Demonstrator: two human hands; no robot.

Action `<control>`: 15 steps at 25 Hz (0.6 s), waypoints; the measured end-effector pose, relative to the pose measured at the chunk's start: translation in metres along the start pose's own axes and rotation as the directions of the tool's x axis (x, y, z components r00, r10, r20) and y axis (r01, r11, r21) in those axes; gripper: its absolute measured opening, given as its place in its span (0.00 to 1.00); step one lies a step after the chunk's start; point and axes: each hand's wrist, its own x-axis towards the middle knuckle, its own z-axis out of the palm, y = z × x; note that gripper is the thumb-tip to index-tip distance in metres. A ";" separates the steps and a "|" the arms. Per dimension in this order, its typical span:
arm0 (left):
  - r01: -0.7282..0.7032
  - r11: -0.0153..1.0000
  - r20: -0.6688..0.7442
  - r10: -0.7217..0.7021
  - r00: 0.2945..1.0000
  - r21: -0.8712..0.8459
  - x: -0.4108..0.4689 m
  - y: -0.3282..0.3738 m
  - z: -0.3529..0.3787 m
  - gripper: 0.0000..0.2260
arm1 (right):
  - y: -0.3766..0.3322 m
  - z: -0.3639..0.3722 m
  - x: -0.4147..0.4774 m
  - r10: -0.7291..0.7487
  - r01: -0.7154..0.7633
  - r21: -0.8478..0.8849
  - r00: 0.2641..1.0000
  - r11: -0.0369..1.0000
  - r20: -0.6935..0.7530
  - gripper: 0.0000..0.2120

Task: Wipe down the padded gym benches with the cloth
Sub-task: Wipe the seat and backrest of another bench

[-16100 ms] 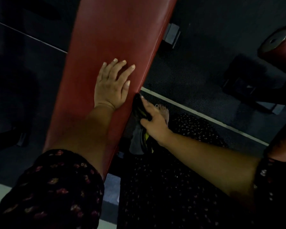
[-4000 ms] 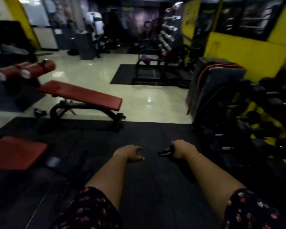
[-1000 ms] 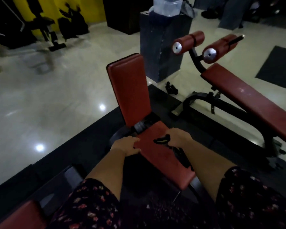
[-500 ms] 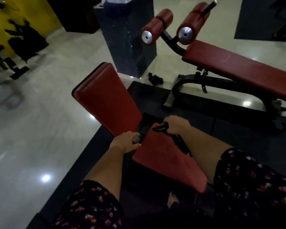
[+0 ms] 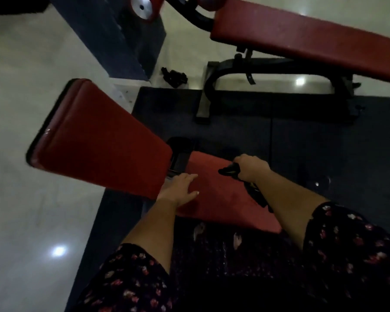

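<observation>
Right below me is a red padded bench with a small seat pad [image 5: 223, 194] and a raised backrest pad [image 5: 99, 140] tilting away to the left. My left hand [image 5: 180, 188] lies flat with straight fingers on the seat pad's left edge, near the hinge. My right hand [image 5: 252, 167] is curled round a dark cloth [image 5: 230, 171] and holds it against the seat pad's far right part; a strip of the cloth hangs back under my wrist. A second long red bench [image 5: 302, 39] stands beyond on a black frame.
A dark rubber mat [image 5: 302, 143] lies under both benches, with glossy pale floor [image 5: 20, 199] to the left. A dark blue block [image 5: 122, 34] stands at the top left, a small black object [image 5: 173, 75] beside it. Red roller pads [image 5: 144, 7] top the far bench.
My view has tipped down and closer over the seat pad. My left hand has opened flat onto the pad's left edge. My right hand with the cloth stays on the pad.
</observation>
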 end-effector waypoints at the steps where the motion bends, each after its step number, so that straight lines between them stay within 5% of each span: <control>1: -0.034 0.999 0.020 0.033 0.999 0.013 0.014 0.000 0.000 0.30 | 0.007 0.008 -0.001 0.035 -0.035 0.019 0.999 0.999 -0.002 0.20; 6: -0.278 0.951 0.062 0.272 0.960 0.134 0.091 0.021 0.002 0.31 | 0.042 0.064 -0.013 0.256 -0.255 0.074 0.967 0.964 0.000 0.27; 13: -0.542 0.761 0.193 0.508 0.840 0.355 0.162 0.047 0.053 0.32 | 0.059 0.185 -0.046 0.588 -0.586 0.481 0.792 0.652 0.167 0.28; 15: -0.587 0.730 0.226 0.542 0.809 0.351 0.180 0.054 0.076 0.32 | 0.069 0.215 -0.042 0.580 -0.591 0.473 0.792 0.653 0.189 0.31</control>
